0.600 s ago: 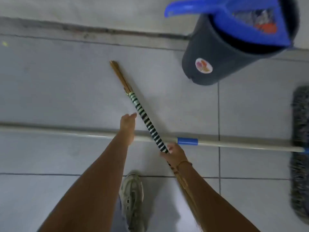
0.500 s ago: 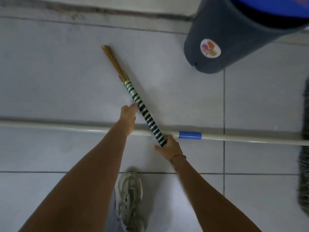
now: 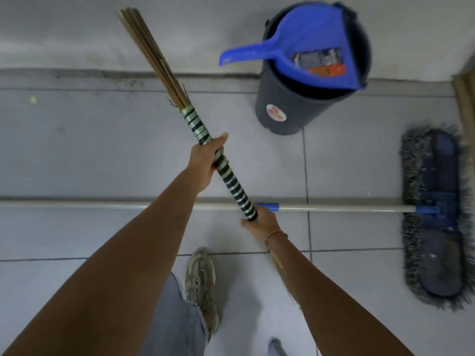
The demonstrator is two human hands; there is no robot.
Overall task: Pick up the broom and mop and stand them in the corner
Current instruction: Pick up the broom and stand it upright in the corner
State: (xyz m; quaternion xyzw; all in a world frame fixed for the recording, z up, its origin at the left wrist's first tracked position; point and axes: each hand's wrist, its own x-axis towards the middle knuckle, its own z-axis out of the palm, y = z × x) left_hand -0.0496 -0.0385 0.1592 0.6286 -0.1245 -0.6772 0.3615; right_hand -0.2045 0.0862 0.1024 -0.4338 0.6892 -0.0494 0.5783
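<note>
The stick broom [image 3: 231, 183] has a black and pale green striped wrap and a bundle of brown sticks. It is off the floor, slanting from upper left to lower right. My left hand [image 3: 205, 163] grips the upper part of the wrap. My right hand [image 3: 262, 223] grips its lower end, and the bristles run on under my right forearm, mostly hidden. The mop [image 3: 334, 208] lies flat on the tiled floor beneath, its pale pole running left to right. Its dark fringed head [image 3: 431, 214] lies at the right.
A dark bucket [image 3: 290, 111] with a blue dustpan [image 3: 308, 44] in it stands against the wall at the upper right. A brown edge [image 3: 465, 98] shows at the far right. My shoe [image 3: 201, 286] is planted on the grey tiles below the pole.
The broom has come up off the floor. My left hand, open above it before, now grips the wrap. The right hand keeps its hold on the lower end.
</note>
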